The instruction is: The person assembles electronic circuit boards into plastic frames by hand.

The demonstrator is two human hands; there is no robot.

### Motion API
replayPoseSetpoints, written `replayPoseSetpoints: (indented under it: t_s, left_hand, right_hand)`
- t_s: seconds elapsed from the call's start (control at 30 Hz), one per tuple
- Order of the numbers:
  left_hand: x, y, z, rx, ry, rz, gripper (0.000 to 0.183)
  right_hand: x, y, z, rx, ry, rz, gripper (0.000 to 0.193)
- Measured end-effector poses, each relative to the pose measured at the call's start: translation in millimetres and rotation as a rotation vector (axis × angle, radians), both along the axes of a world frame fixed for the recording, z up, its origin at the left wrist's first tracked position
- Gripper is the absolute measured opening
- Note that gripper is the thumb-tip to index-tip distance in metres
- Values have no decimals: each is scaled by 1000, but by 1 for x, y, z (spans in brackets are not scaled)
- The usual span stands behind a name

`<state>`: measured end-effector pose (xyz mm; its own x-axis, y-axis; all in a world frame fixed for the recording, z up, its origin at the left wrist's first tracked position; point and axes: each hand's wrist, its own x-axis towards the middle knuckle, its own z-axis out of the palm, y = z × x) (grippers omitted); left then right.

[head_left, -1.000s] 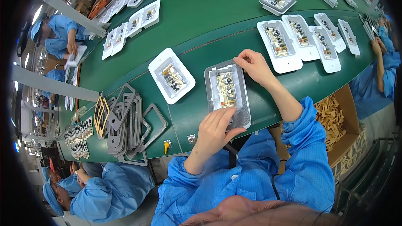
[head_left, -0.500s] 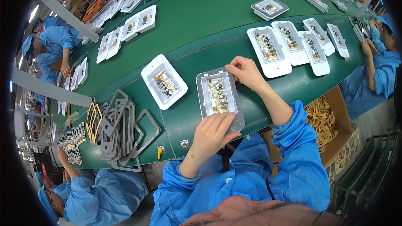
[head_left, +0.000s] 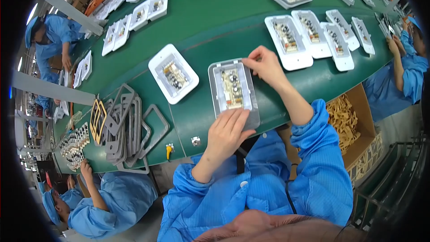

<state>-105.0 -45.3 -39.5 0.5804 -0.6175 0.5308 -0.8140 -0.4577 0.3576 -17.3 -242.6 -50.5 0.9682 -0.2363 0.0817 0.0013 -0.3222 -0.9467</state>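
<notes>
In front of me on the green bench lies a white plastic housing (head_left: 217, 83) with a circuit board (head_left: 232, 88) inside. A grey frame-shaped gasket (head_left: 253, 115) lies around its rim. My left hand (head_left: 228, 130) rests over the housing's near end, fingers stretched out and thumb apart, hiding that end. At the far right corner my right hand (head_left: 266, 66) is closed, thumb and forefinger pinching the gasket's edge. Left of this housing sits another white housing (head_left: 156, 69) with a board in it and no grey gasket on its rim.
Grey gaskets (head_left: 130, 130) are heaped at the left, beside several circuit boards (head_left: 74, 145). A yellow-handled part (head_left: 169, 151) and a small metal part (head_left: 195, 141) lie near the bench edge. More housings (head_left: 286, 42) stand at the right. A cardboard box (head_left: 368, 130) holds tan pieces. Co-workers sit on both sides.
The view has tilted, so the bench sits higher in the picture. Both my hands keep nearly the same places on the housing. The lower-left co-worker's hand has shifted right along the boards.
</notes>
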Motion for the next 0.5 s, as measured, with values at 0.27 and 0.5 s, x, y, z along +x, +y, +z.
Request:
replayPoseSetpoints:
  t_s: [0.27,0.5]
  left_hand:
    - [-5,3,-8,1,25,45,57]
    - [-6,7,-10,-25,52,15,56]
  right_hand:
    - [-90,13,-2,-113,-46,13,20]
    - [-131,31,3,-118,111,149,25]
